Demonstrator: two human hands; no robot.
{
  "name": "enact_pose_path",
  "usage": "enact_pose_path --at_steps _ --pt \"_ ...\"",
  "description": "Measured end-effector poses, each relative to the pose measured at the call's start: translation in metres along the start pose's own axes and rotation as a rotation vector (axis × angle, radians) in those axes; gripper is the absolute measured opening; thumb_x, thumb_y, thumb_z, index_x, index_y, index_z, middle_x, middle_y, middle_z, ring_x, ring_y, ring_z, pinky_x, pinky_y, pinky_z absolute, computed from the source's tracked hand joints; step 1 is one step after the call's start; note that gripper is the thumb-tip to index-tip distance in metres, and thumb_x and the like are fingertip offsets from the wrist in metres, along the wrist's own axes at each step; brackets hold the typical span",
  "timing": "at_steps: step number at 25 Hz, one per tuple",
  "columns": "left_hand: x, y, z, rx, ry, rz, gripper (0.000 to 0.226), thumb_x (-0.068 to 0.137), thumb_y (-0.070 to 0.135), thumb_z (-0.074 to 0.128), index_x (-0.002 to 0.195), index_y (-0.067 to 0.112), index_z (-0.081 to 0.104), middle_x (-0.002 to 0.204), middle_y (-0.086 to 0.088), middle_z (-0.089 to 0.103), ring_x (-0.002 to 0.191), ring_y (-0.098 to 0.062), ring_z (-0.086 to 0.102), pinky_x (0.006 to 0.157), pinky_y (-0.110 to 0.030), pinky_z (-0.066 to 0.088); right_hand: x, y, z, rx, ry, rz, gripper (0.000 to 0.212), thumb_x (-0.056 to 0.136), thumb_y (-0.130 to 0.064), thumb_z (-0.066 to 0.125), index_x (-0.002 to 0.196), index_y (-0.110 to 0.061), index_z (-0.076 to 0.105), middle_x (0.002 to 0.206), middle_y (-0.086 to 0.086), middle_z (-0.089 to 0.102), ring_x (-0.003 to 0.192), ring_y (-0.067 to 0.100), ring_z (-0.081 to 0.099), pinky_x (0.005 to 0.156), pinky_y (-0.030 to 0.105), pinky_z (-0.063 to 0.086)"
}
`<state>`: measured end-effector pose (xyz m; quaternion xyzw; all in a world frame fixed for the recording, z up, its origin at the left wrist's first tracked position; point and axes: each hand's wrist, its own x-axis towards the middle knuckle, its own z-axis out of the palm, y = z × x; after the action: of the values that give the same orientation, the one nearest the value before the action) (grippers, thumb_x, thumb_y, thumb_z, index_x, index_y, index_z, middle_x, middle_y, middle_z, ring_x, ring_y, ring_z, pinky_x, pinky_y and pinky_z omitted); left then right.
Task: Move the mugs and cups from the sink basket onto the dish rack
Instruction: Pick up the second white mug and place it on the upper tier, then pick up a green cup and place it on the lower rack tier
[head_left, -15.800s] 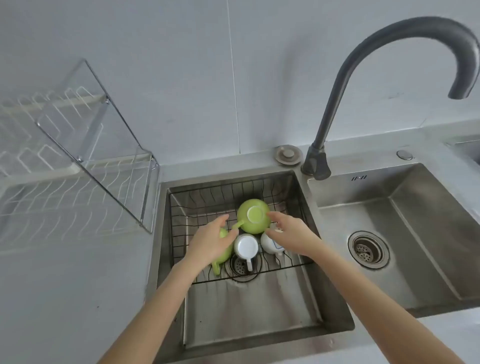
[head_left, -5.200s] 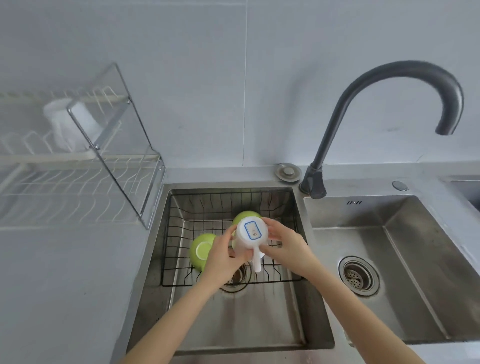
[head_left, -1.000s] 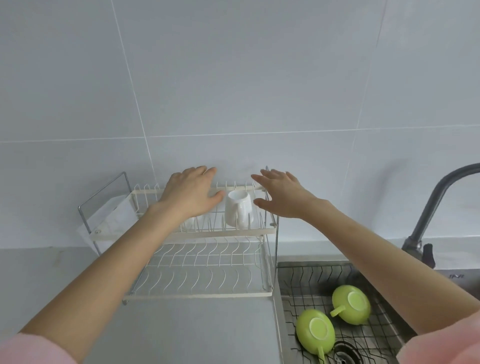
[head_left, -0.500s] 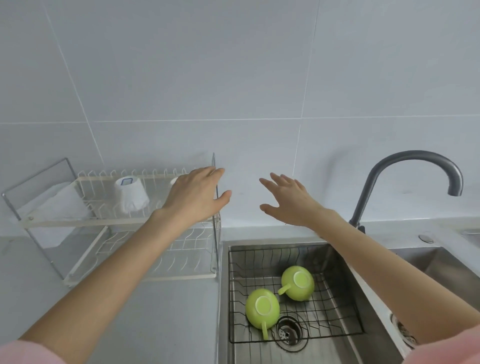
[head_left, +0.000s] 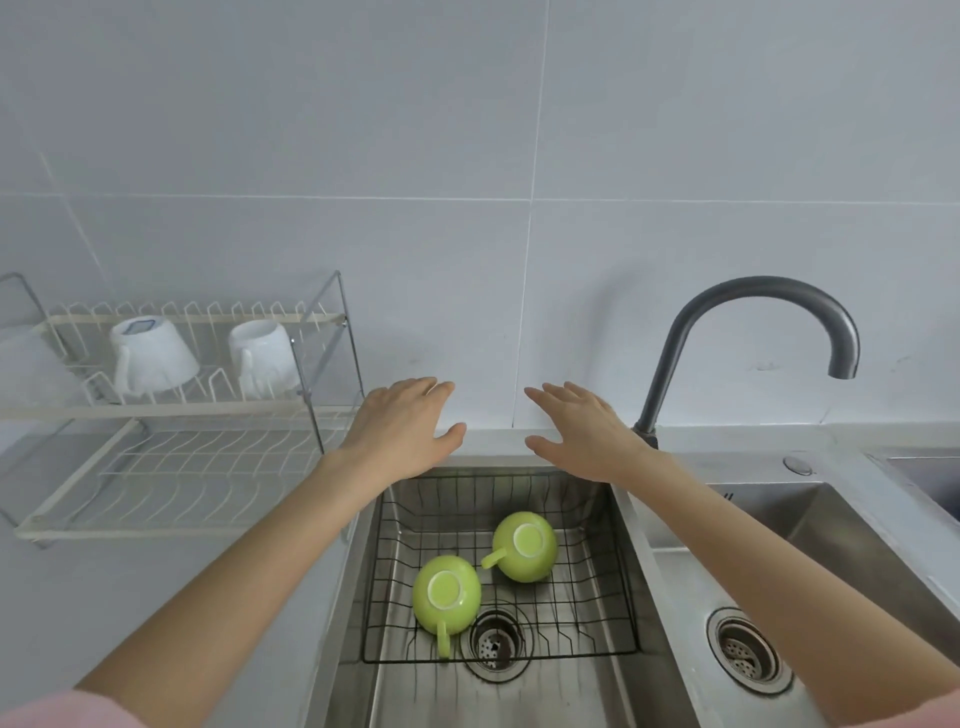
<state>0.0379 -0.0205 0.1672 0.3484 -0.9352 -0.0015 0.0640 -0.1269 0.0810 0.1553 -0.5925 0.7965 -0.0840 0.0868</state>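
Two green mugs lie upside down in the black wire sink basket (head_left: 621, 566): the nearer green mug (head_left: 447, 596) at its front left, the farther green mug (head_left: 525, 545) to its right. Two white mugs stand upside down on the upper tier of the white dish rack (head_left: 171, 410): a white mug with a blue label (head_left: 151, 354) and a plain white mug (head_left: 262, 357). My left hand (head_left: 402, 426) and my right hand (head_left: 584, 431) hover above the basket's far edge, palms down, fingers spread, holding nothing.
A dark curved faucet (head_left: 727, 332) rises right of the basket. A second sink bowl (head_left: 831, 545) with a drain (head_left: 745, 652) lies at the right. The rack's lower tier (head_left: 171, 483) carries nothing. The grey counter (head_left: 130, 597) runs along the left.
Both hands have left the rack and come down and right to above the sink basket, still holding nothing. The view has swung right and down towards the sink.
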Motion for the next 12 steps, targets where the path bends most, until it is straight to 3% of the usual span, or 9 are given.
enact_pose_path --at_steps 7,12 --pt "0.025 0.022 0.056 -0.198 -0.114 -0.064 0.054 0.092 0.040 0.038 0.140 0.018 0.029 0.149 -0.001 0.035 0.134 -0.021 0.036 0.105 -0.038 0.035 0.010 0.049 0.037 0.211 -0.072 0.048 0.057 0.093 -0.027 0.047 0.144 -0.013 0.026 0.148 0.011 0.036 0.136 0.027 0.032 0.112 0.038 0.027" --pt "0.044 0.022 0.109 -0.504 -0.168 -0.178 0.047 0.090 0.034 0.046 0.134 0.016 0.041 0.138 -0.004 0.051 0.126 -0.020 0.047 0.103 -0.037 0.041 0.030 0.075 0.085 0.415 -0.137 0.201 0.055 0.092 -0.028 0.048 0.142 -0.012 0.031 0.138 0.014 0.047 0.127 0.028 0.044 0.103 0.036 0.037"
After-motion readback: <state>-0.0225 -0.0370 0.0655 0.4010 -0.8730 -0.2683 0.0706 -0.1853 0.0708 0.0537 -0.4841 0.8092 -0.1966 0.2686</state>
